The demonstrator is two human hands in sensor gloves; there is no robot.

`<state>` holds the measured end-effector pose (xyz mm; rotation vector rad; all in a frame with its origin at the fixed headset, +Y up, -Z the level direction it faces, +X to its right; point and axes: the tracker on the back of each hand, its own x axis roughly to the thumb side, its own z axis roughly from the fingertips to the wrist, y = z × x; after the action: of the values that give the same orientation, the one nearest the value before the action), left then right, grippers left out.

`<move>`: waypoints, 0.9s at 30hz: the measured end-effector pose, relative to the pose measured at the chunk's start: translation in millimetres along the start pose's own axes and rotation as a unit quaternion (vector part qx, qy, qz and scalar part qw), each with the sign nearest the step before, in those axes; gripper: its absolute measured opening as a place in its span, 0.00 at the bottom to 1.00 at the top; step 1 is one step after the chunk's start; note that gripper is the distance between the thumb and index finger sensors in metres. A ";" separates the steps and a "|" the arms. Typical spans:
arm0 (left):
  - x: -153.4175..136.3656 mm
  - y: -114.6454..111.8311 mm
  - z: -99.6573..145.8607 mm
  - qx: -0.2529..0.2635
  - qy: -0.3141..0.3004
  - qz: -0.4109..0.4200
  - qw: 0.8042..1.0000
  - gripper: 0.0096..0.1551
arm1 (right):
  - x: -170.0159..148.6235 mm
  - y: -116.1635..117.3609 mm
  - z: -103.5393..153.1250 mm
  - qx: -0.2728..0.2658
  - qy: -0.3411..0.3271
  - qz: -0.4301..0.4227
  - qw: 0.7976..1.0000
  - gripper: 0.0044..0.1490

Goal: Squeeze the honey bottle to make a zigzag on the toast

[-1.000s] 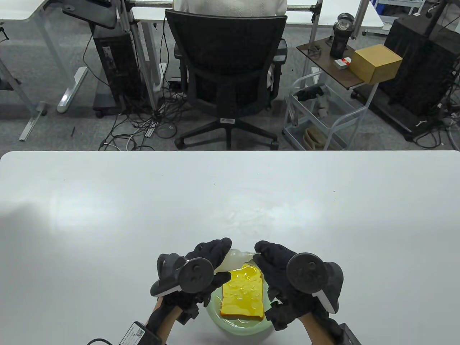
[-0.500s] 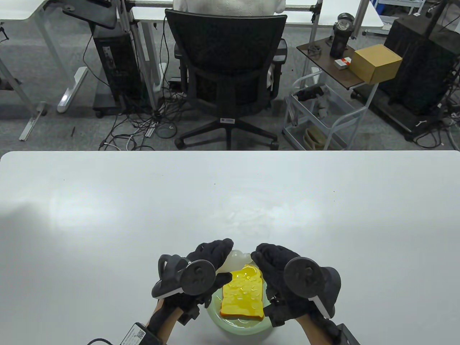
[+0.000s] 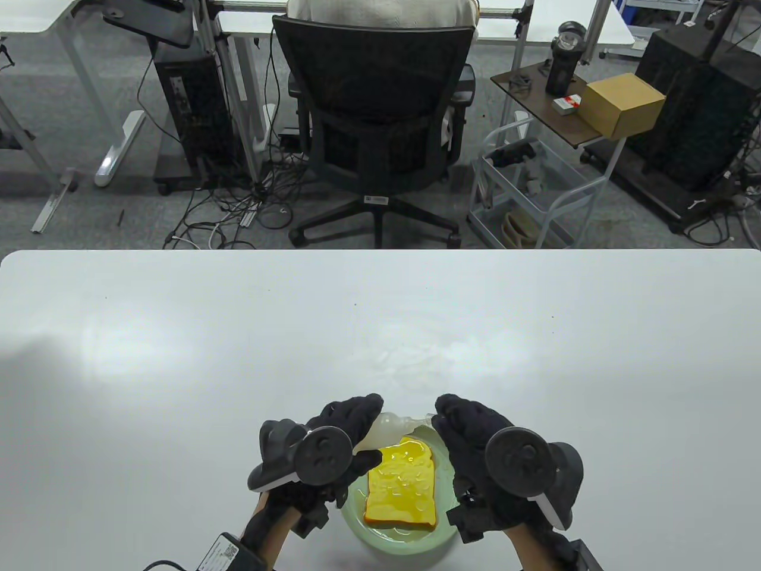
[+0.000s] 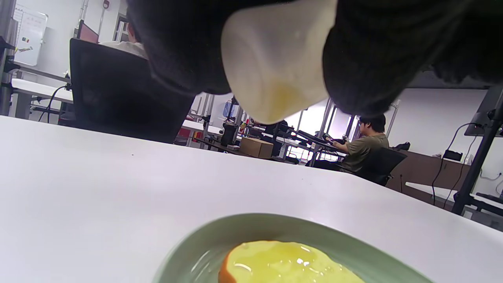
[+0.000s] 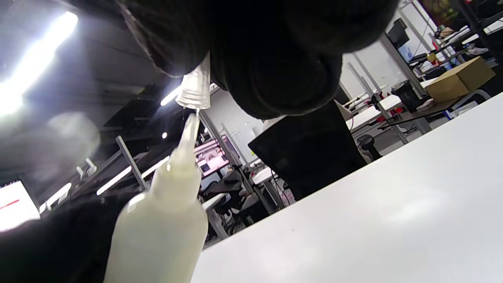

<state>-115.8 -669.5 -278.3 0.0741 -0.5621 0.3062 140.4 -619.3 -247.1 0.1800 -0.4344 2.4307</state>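
table view: the left hand [image 3: 339,443] grips the honey bottle [image 3: 389,429] by its body, lying tilted above the 12 o'clock edge of the green plate [image 3: 410,538], nozzle pointing toward 3 o'clock. the right hand [image 3: 475,452] pinches a small clear cap [image 3: 429,419] at the nozzle's end. the toast [image 3: 401,489] lies on the plate, glossy with honey. risk: with the bottle nearly level and the nozzle past the toast's 1 o'clock corner, any squeeze now would likely drip onto the plate rim or table [image 3: 178,357].

left wrist view: gloved fingers [image 4: 365,59] wrap the bottle's base [image 4: 275,59] on both sides, the plate [image 4: 243,228] and toast [image 4: 287,263] below at 6 o'clock. little honey shows at the base, so a squeeze may sputter instead of drawing a clean line.

right wrist view: the fingertips [image 5: 275,67] clench the cap [image 5: 194,92] just off the nozzle tip [image 5: 190,129], barely apart. a thin thread seems to bridge them; it could trail honey onto the glove.
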 end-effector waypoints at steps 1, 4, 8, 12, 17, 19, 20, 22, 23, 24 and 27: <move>-0.3 0.5 0.1 0.002 0.001 0.002 1.000 0.52 | -1.9 -2.7 -0.5 -0.003 0.003 -0.005 1.000 0.26; -0.6 2.3 0.7 0.006 0.002 0.004 1.000 0.52 | -13.1 -11.2 -3.1 -0.009 0.024 -0.003 1.000 0.26; -1.4 4.1 2.3 0.008 0.005 0.004 1.000 0.52 | -37.6 -15.4 -5.4 -0.019 0.063 0.076 0.995 0.26; -1.5 5.1 2.1 0.011 0.004 0.009 1.000 0.52 | -71.5 -3.1 -4.5 0.036 0.114 0.145 0.982 0.26; 0.4 2.9 1.0 0.006 0.000 0.007 1.000 0.52 | -106.6 17.3 1.0 0.086 0.160 0.211 0.961 0.26; 0.6 2.3 0.9 0.004 0.001 0.004 1.000 0.52 | -118.9 26.9 4.4 0.106 0.176 0.224 0.953 0.26; 0.4 2.0 0.8 0.003 0.002 0.004 1.000 0.52 | -123.0 31.3 5.4 0.114 0.179 0.233 0.949 0.26; 0.1 1.4 0.5 0.000 0.003 0.004 1.000 0.52 | -128.5 39.1 5.9 0.135 0.186 0.257 0.939 0.26; 0.2 1.5 0.4 0.000 0.003 0.004 1.000 0.52 | -129.3 40.3 5.8 0.137 0.186 0.263 0.937 0.26; 0.1 1.3 0.4 -0.001 0.004 0.003 1.000 0.52 | -130.8 42.7 5.7 0.139 0.188 0.269 0.934 0.26; 0.4 1.7 0.6 -0.001 0.004 0.002 1.000 0.52 | -132.4 47.9 6.4 0.143 0.187 0.273 0.933 0.26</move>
<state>-116.4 -667.9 -277.6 0.0694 -0.5548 0.3095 213.3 -733.9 -284.9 -0.3229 0.0617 2.9778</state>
